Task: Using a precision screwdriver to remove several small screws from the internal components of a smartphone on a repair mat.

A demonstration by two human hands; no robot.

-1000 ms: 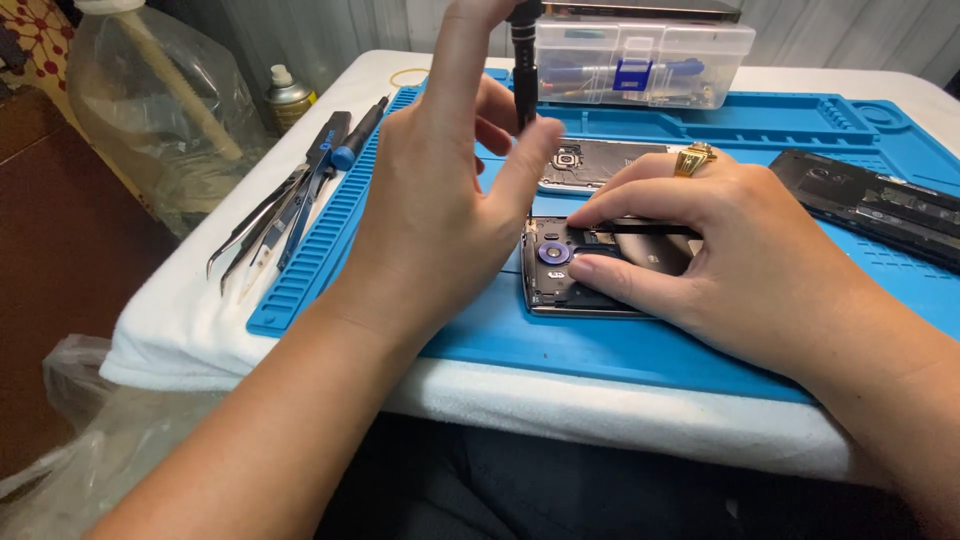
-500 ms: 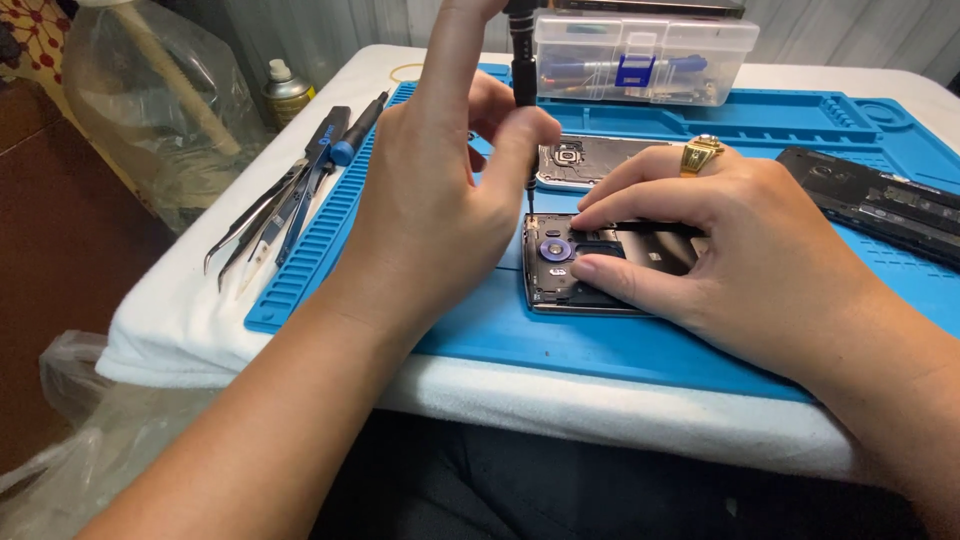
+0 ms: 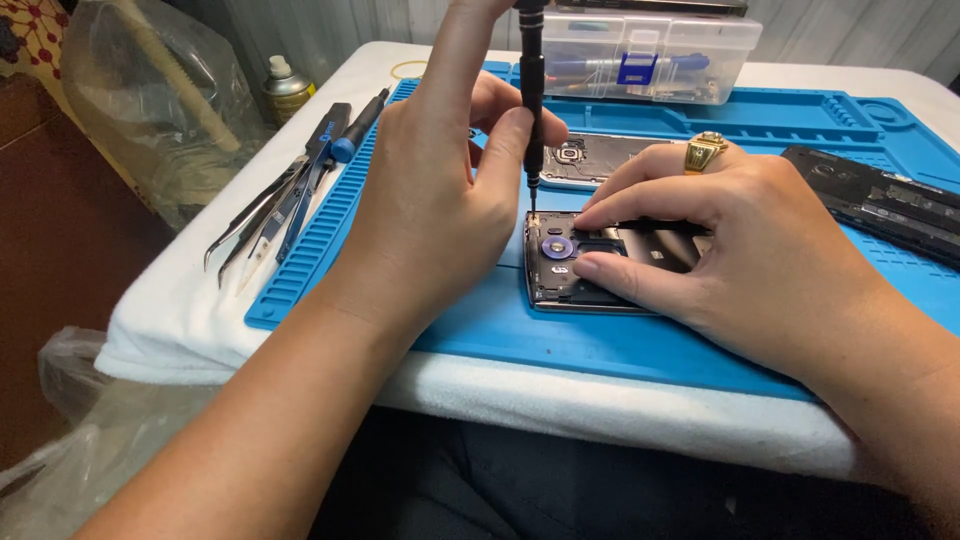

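Note:
An opened phone (image 3: 560, 262) with its back off lies on a blue work mat (image 3: 620, 340). My left hand (image 3: 440, 190) holds a thin black screwdriver (image 3: 532, 90) upright, its tip set on the phone's top left corner. My right hand (image 3: 730, 240), with a gold ring (image 3: 705, 150) on one finger, presses flat on the phone and covers its right half. A purple round part shows on the phone's exposed inside.
Tweezers and blue-handled drivers (image 3: 290, 190) lie at the mat's left edge. A clear plastic parts box (image 3: 650, 55) stands at the back. A removed phone cover (image 3: 590, 160) lies behind the phone; a dark phone part (image 3: 880, 200) at right. A spray can (image 3: 285, 90) and plastic bag sit left.
The screwdriver tip has come down onto the phone's top left corner, and my left hand has shifted slightly with it. My right hand stays on the phone.

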